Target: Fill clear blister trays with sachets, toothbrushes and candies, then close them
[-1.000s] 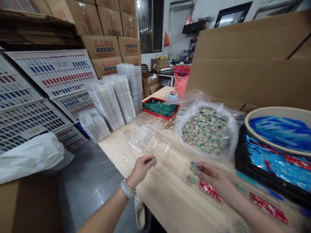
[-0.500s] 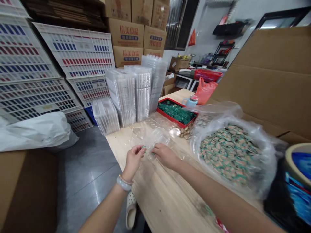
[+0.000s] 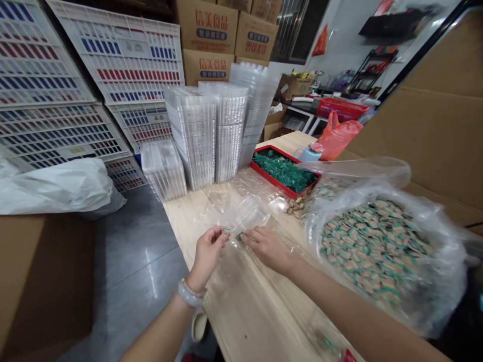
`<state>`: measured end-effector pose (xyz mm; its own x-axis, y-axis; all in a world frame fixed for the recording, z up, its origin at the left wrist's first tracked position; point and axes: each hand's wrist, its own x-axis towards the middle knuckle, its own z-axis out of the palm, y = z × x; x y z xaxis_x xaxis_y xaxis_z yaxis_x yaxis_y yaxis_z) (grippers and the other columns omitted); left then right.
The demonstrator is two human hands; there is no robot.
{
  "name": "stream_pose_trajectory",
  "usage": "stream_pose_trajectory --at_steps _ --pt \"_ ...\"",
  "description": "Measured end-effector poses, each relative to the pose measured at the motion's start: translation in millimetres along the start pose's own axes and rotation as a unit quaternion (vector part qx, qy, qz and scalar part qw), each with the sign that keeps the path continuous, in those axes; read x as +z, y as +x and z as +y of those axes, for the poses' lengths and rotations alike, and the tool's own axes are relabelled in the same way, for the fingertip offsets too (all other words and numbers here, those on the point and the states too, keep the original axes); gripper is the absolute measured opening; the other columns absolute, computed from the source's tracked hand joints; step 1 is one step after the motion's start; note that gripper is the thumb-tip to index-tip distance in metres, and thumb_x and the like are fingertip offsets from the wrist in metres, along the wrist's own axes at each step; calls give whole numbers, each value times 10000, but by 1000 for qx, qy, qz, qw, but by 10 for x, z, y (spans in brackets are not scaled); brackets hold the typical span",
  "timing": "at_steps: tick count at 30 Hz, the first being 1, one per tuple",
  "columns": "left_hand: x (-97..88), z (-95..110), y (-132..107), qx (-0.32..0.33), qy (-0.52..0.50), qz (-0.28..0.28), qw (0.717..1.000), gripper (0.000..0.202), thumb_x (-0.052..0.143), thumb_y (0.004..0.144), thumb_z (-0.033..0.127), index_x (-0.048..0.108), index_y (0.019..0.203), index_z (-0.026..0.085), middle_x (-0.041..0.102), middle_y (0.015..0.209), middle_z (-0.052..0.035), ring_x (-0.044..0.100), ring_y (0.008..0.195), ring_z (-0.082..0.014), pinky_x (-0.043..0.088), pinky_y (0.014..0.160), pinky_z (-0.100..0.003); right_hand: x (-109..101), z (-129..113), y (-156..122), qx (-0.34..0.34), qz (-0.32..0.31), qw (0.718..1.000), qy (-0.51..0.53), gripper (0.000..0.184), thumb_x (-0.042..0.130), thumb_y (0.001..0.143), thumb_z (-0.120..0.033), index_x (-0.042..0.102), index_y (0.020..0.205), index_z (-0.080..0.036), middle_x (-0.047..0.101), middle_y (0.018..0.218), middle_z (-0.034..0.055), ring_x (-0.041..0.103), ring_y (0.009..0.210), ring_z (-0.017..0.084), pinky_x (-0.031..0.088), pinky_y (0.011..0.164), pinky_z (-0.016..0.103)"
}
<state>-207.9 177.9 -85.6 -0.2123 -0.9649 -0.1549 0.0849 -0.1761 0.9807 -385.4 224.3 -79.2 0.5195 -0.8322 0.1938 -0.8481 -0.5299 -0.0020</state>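
At the far left, a white plastic sack [image 3: 56, 188] lies on a cardboard box [image 3: 45, 281], below white lattice panels [image 3: 113, 65] with rows of blue and red slots. Printed cartons [image 3: 207, 30] rise behind stacks of clear plastic trays [image 3: 192, 138] at the table's end.

On the wooden table [image 3: 245, 322], the left hand [image 3: 207, 254] has its thumb and fingertips pinched together on a small green-wrapped piece [image 3: 226, 232], right at the edge of an open clear plastic tray [image 3: 247, 217]. A second small green piece [image 3: 239, 237] sits at the right hand [image 3: 267, 247], whose fingers lie close together near the tray; whether they grip it is too small to tell.

The step in hand looks like seating small pieces in that tray, and the thin, light plastic seems to call for a steady, gentle release.

Farther right lie a red tray [image 3: 264, 173] of green pieces [image 3: 285, 171], loose brown pieces [image 3: 296, 205], and a large clear bag [image 3: 358, 168] heaped with wrapped sweets [image 3: 373, 251].
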Motion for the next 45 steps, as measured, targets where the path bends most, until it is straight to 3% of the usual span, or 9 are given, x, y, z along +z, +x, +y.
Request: stream_pose_trajectory --at_steps 3,6,11,20,29,33,37,42,45 --pt "12 -16 -27 -7 -18 21 1000 257 659 584 321 628 777 155 613 674 -8 527 600 -115 419 532 -212 -41 65 -7 43 34 998 8 308 366 840 -155 509 1113 -159 571 995 117 489 880 202 379 748 338" --pt "36 -13 -53 6 -38 65 997 287 650 603 336 616 819 149 625 738 -21 551 671 -128 436 601 -228 -96 250 94 194 69 979 -1 311 370 837 -180 514 1111 -152 544 1052 133 467 953 223 371 797 349" --pt "178 9 -29 63 -67 161 983 271 614 658 328 587 866 157 621 831 -30 560 803 -141 415 791 -267 -90 516 304 419 -37 906 36 271 410 816 -234 578 985 -106 569 965 160 517 889 234 379 745 323" --pt "376 101 52 86 -108 175 975 292 594 669 342 568 886 149 619 885 -48 566 840 -147 424 779 -259 -203 489 208 459 -24 883 91 197 432 751 -177 624 748 -133 608 832 109 552 777 179 367 658 246" --pt "445 226 53 50 -165 103 980 261 653 602 294 583 803 142 602 755 -2 551 724 -113 413 726 -238 -153 457 -187 508 2 836 208 81 493 616 -112 561 602 -154 570 595 3 514 597 122 343 544 199" --pt "517 122 211 28 -180 115 977 269 663 562 294 583 763 134 597 709 5 545 683 -106 404 709 -239 -60 485 -143 542 29 798 262 106 496 606 -109 553 685 -150 546 580 -21 503 570 109 342 511 188" --pt "518 248 252 31 -197 99 975 261 675 544 279 585 742 135 594 697 14 537 669 -95 395 700 -230 -191 441 -84 560 42 759 331 262 481 603 -90 535 855 -139 507 530 -50 482 483 93 348 468 186" --pt "440 539 -171 -11 -225 19 974 265 692 567 266 582 775 144 596 724 14 539 694 -91 390 693 -212 -551 36 -480 569 55 701 426 358 483 616 -150 475 974 -146 446 521 -71 453 416 83 360 412 192" --pt "374 478 -642 -98 -191 -36 976 255 682 612 289 584 806 155 607 741 5 546 695 -97 394 673 -212 -560 -493 -1027 572 77 628 523 425 529 588 -252 425 994 -180 429 572 -74 433 400 76 356 373 195"
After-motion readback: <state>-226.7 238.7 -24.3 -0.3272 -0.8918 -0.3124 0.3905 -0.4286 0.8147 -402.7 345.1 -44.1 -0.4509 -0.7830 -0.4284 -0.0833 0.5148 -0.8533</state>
